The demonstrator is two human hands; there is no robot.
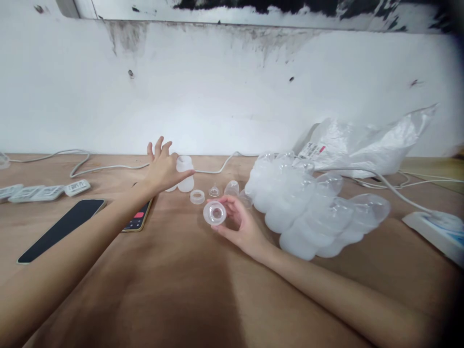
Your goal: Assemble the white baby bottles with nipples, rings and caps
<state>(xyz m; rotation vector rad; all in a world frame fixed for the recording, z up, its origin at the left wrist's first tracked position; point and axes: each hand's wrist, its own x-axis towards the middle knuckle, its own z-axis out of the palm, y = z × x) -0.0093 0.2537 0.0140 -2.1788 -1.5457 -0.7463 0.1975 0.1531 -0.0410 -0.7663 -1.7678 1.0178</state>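
Observation:
My left hand [161,166] is at the back of the table, its fingers spread and its thumb stretched across the front of a frosted baby bottle [185,182]. The bottle stands upright; I cannot tell whether the thumb touches it. Nearer to me, my right hand [241,222] pinches a clear bottle nipple set in a collar ring [214,213] between thumb and fingers, its round side toward me. Just behind it lie a loose collar ring [197,196], a small clear nipple [214,192] and a clear domed cap [232,187]. Part of another clear piece shows behind my right fingers.
Many frosted bottles with clear caps [304,208] are massed on the right. Behind them lies a plastic bag [366,140]. A white cable [228,162] runs along the wall to a power strip [438,232]. Two phones [63,229] and several labelled packs [38,192] lie left.

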